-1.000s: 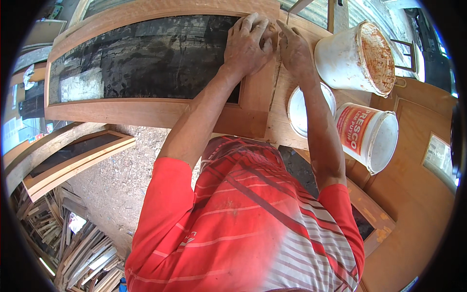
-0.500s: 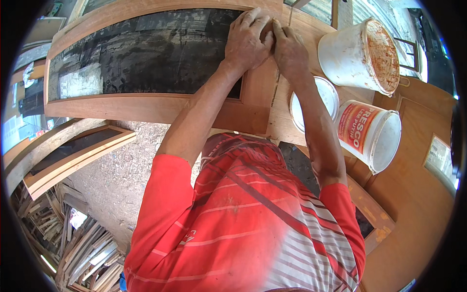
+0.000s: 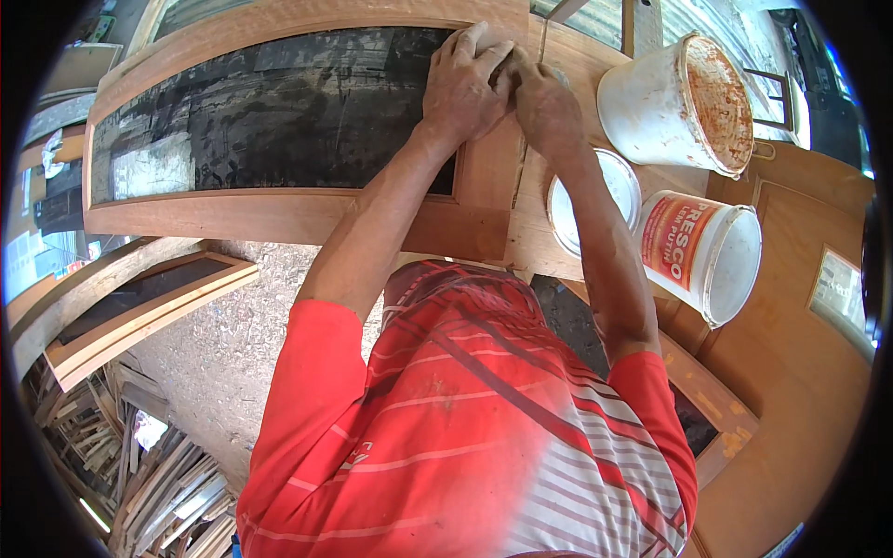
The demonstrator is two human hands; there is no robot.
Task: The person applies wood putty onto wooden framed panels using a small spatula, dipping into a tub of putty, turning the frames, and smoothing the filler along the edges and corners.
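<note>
A wooden door frame (image 3: 279,219) with a dark glass panel (image 3: 270,116) lies flat in front of me. My left hand (image 3: 465,88) presses down on the frame's right stile near its top corner, fingers together. My right hand (image 3: 544,107) is bunched right beside it, the fingertips of both hands touching. Whatever is under or between the fingers is hidden. My red striped shirt fills the lower middle of the view.
To the right stand a stained white bucket (image 3: 679,102), a white bucket with a red label (image 3: 702,256) and a round white lid (image 3: 595,200). Another wooden frame (image 3: 139,307) leans at the left. Wood offcuts (image 3: 139,474) lie piled at lower left; a brown door panel (image 3: 800,372) is on the right.
Both hands stay pressed together at the same corner of the frame, shifting only slightly. Nothing else has moved.
</note>
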